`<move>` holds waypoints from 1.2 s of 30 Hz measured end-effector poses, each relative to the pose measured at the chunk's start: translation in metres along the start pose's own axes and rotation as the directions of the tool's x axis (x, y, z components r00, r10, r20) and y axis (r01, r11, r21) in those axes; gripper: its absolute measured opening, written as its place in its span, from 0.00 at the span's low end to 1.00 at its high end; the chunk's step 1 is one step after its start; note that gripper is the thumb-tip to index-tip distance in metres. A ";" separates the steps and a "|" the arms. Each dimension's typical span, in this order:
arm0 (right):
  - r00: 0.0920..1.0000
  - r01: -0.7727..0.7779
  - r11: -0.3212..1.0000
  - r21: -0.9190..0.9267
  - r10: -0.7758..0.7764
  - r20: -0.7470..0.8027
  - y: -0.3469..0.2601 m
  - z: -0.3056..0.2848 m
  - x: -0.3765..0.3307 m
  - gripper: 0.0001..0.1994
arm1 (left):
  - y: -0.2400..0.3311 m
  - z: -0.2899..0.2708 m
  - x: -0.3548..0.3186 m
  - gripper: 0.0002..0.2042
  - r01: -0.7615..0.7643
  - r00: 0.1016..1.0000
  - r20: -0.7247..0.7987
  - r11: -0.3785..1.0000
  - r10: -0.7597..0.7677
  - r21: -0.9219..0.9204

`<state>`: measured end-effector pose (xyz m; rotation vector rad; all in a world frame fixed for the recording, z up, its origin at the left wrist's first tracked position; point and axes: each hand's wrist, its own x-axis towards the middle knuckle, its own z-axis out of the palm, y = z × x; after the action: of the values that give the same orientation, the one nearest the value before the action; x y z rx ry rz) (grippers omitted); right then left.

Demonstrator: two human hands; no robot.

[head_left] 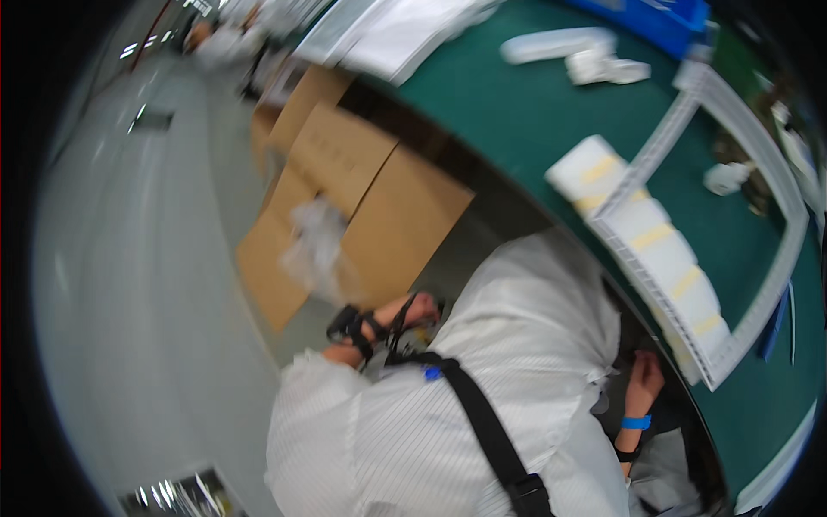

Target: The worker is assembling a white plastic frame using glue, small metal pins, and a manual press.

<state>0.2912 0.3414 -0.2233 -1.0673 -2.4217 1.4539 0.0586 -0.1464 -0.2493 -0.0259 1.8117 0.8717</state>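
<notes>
My left hand (419, 309), with black straps and a black device at the wrist, hangs beside my white striped garment, near an open cardboard box (418, 224). Its fingers are blurred and partly hidden. Low at the right, my right hand (644, 379), with a blue band on its wrist, is by the edge of a green table (482, 103). Its fingers look stretched out and nothing shows in them. On the table nearest that hand lies a white rectangular frame (648, 274), partly over a row of white padded pieces (662, 237) with yellow strips.
A crumpled clear plastic bag (317, 246) hangs at the box. Farther back on the table are white wrapped pieces (594, 65), a blue bin (659, 19) and white sheets (401, 34). Grey floor (138, 284) stretches left. Another person (228, 43) is at the far left.
</notes>
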 end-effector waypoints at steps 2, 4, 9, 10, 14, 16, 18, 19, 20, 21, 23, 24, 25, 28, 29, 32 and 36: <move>0.988 -0.080 0.964 0.254 0.044 0.145 -0.009 -0.002 0.002 0.07 | 0.025 -0.010 -0.041 0.10 0.018 0.977 -0.215 0.999 -0.011 0.031; 0.952 -0.041 0.958 0.283 -0.048 0.301 -0.041 -0.008 0.005 0.06 | 0.078 -0.028 -0.079 0.10 0.032 0.965 -0.249 0.974 -0.089 -0.224; 0.433 0.349 0.631 0.693 -0.764 0.478 -0.159 -0.031 0.018 0.05 | 0.132 -0.041 -0.118 0.07 0.109 0.978 -0.207 0.859 -0.003 0.501; 0.224 0.383 0.486 0.785 -0.874 0.432 -0.183 -0.031 0.023 0.05 | 0.115 -0.032 -0.118 0.07 -0.002 0.921 -0.275 0.709 0.275 0.705; -0.160 0.289 0.245 0.926 -0.941 0.299 -0.261 -0.034 0.025 0.12 | 0.148 -0.010 -0.119 0.07 -0.178 0.879 -0.127 0.566 0.459 0.805; -0.251 0.240 0.164 0.957 -0.942 0.224 -0.275 -0.043 0.032 0.16 | 0.121 -0.020 -0.109 0.08 -0.404 0.861 0.248 0.299 0.444 0.865; -0.277 0.322 0.070 0.944 -0.947 0.165 -0.281 -0.043 0.031 0.19 | 0.131 -0.020 -0.091 0.11 -0.372 0.900 0.435 0.512 -0.004 0.774; -0.271 0.404 0.049 0.914 -0.947 0.171 -0.280 -0.044 0.031 0.22 | 0.113 -0.024 -0.078 0.10 -0.243 0.847 0.505 0.726 -0.163 0.643; -0.265 0.432 0.044 0.901 -0.948 0.173 -0.282 -0.045 0.028 0.22 | 0.108 -0.026 -0.069 0.09 -0.053 0.747 0.596 0.867 -0.294 0.495; -0.276 0.417 0.046 0.908 -0.945 0.175 -0.284 -0.044 0.027 0.22 | 0.102 -0.022 -0.062 0.10 0.013 0.651 0.682 0.904 -0.332 0.428; -0.277 0.430 0.047 0.902 -0.944 0.181 -0.284 -0.041 0.025 0.22 | 0.106 -0.018 -0.056 0.10 0.021 0.592 0.726 0.907 -0.349 0.420; -0.261 0.391 0.078 0.917 -0.946 0.192 -0.281 -0.042 0.030 0.25 | 0.113 -0.017 -0.049 0.10 0.008 0.572 0.738 0.902 -0.359 0.432; -0.245 0.349 0.109 0.931 -0.948 0.203 -0.277 -0.043 0.033 0.27 | 0.119 -0.020 -0.044 0.11 -0.004 0.559 0.736 0.886 -0.382 0.463; -0.061 0.450 0.262 0.854 -0.945 0.322 -0.272 -0.040 0.041 0.11 | 0.121 -0.025 -0.036 0.11 -0.007 0.561 0.709 0.854 -0.428 0.521; -0.011 0.535 0.232 0.812 -0.959 0.282 -0.262 -0.028 0.046 0.13 | 0.123 -0.028 -0.034 0.11 -0.006 0.564 0.698 0.843 -0.441 0.538; 0.287 0.636 0.306 0.709 -0.946 0.150 -0.223 0.016 0.064 0.12 | 0.128 -0.038 -0.023 0.12 -0.011 0.560 0.671 0.806 -0.485 0.592; 0.477 0.534 0.440 0.722 -0.862 0.172 -0.231 0.032 0.040 0.12 | 0.131 -0.049 -0.017 0.12 -0.032 0.560 0.647 0.767 -0.517 0.641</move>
<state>0.1304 0.2763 -0.0624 0.6107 -1.9209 2.0077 -0.0275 -0.0847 -0.1556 0.4388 1.0623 -0.0110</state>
